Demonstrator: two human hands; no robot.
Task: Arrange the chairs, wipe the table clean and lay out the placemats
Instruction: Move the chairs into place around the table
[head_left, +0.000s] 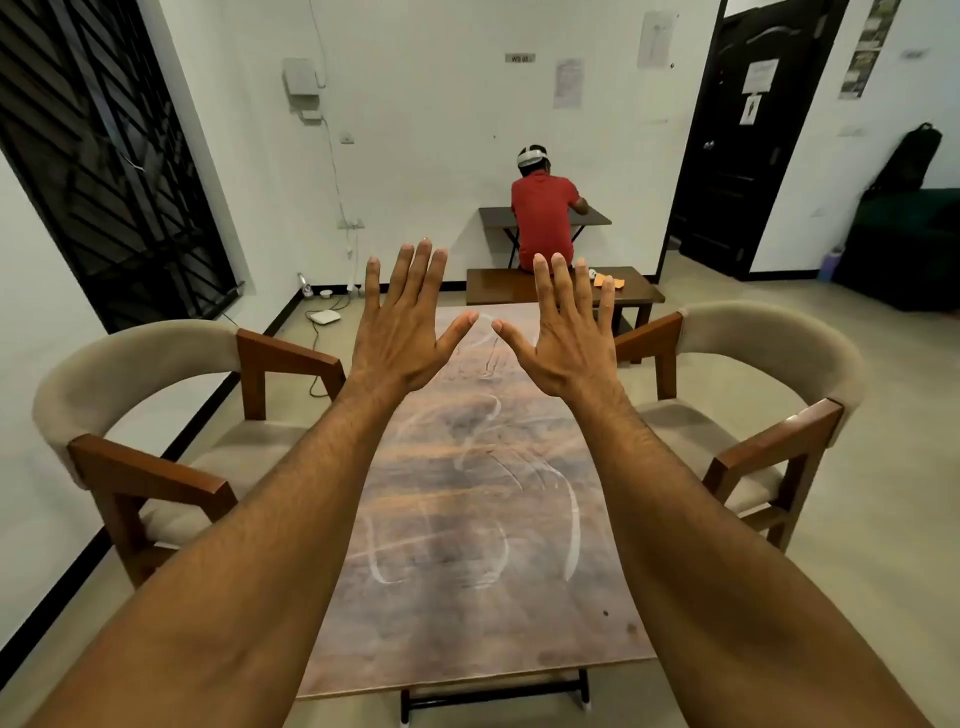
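Note:
A long wooden table (467, 613) runs away from me, its top streaked with white chalky smears. One padded armchair with wooden arms (156, 467) stands at its left side and another (769, 415) at its right, both facing the table. My left hand (402, 332) and my right hand (563, 338) are stretched out above the table's far half, backs up, fingers straight and spread, holding nothing. No cloth or placemat is in view.
A person in a red shirt (543, 218) sits with their back to me on a wooden bench (493, 288) at a small desk (493, 214) by the far wall. Cables and a white device (323, 316) lie on the floor at left. A dark door (737, 156) is at right.

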